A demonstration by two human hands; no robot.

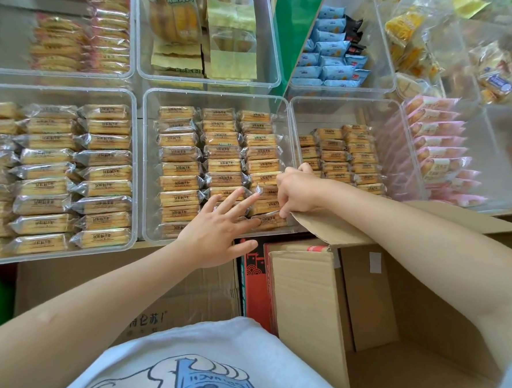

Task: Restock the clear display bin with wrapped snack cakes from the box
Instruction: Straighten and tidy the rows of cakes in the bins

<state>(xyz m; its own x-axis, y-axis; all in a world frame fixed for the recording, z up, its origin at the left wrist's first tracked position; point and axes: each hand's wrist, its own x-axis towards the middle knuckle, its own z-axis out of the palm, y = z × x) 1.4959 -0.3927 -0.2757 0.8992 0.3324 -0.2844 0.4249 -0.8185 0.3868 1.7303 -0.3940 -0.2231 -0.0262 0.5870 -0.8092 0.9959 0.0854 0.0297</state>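
Inside the clear display bin (pixel 148 169), wrapped snack cakes (pixel 180 169) lie in three columns, long axes left to right. Left hand (pixel 216 233) rests flat, fingers straight, on the nearest cakes; right hand (pixel 294 190) pinches one cake beside the open box (pixel 392 292).

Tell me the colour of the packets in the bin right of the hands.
Pink packets, seen in the head view.

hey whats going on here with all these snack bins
A person is restocking the middle clear bin with wrapped snack cakes. The left hand lies flat with straight fingers on the packs at the bin's near edge. The right hand reaches into the bin's right column, its fingers curled down among the cakes there. The bin already holds three nearly full columns. The open cardboard box sits just in front, on the person's right, and the part of its inside that shows is empty.
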